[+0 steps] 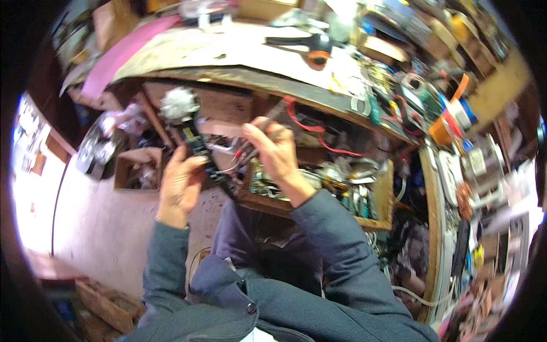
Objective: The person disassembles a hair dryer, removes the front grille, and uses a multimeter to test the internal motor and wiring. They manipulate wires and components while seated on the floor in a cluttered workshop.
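Note:
My left hand grips a long, dark device, its thumb and fingers closed around the middle. The device stands at a slant, with a round silvery-white head at its far end and some light parts along its body. Just to the right, my right hand pinches a slim pen-shaped tool, whose exact kind is blurred. A red cord runs from near its upper end off to the right. The tool's lower end and a pale wire come close to the device; contact is unclear.
An open drawer of tools and parts juts out before my lap. Above it runs the workbench edge, with a black-and-orange tool on top. A cardboard box stands at left. Clutter fills the right side.

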`<action>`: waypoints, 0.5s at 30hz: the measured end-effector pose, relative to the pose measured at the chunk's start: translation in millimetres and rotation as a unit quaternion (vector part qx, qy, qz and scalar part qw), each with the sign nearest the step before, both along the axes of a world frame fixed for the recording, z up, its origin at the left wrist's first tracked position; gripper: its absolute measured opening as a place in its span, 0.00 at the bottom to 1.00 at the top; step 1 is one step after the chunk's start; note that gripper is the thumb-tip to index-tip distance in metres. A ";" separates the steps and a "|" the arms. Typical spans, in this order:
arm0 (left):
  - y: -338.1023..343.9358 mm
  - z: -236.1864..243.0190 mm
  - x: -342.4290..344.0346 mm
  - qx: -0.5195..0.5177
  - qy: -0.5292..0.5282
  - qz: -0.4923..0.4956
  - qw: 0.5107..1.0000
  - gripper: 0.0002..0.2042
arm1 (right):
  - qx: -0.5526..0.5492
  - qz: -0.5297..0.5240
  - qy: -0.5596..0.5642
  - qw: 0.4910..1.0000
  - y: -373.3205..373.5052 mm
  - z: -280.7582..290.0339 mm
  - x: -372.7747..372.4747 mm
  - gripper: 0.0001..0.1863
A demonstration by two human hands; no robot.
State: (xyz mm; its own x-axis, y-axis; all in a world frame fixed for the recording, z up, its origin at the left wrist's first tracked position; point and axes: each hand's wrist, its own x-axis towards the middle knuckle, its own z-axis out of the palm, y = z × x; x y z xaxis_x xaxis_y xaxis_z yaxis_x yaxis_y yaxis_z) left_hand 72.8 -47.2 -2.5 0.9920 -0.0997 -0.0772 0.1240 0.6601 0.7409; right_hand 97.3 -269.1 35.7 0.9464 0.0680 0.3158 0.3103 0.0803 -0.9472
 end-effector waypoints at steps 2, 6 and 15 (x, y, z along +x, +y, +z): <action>3.8 2.5 -1.0 -0.003 0.010 -0.015 1.000 0.23 | 0.011 0.007 0.010 1.000 -7.0 -14.6 8.5 0.13; -1.2 23.6 6.0 0.034 -0.015 -0.021 0.999 0.25 | 0.040 0.072 0.076 0.994 6.2 -16.2 7.5 0.12; -31.0 49.4 24.4 0.048 -0.024 -0.045 0.998 0.29 | -0.017 0.100 0.120 0.988 2.9 9.5 -7.5 0.12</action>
State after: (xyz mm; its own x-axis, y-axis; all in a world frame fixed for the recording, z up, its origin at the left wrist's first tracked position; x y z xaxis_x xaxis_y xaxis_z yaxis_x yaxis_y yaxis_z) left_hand 97.2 -78.3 46.8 0.9821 -0.1834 -0.0437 0.1431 0.5739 0.8063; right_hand 89.8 -266.1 45.2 0.9604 0.2677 0.0777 0.0572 0.0834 -0.9949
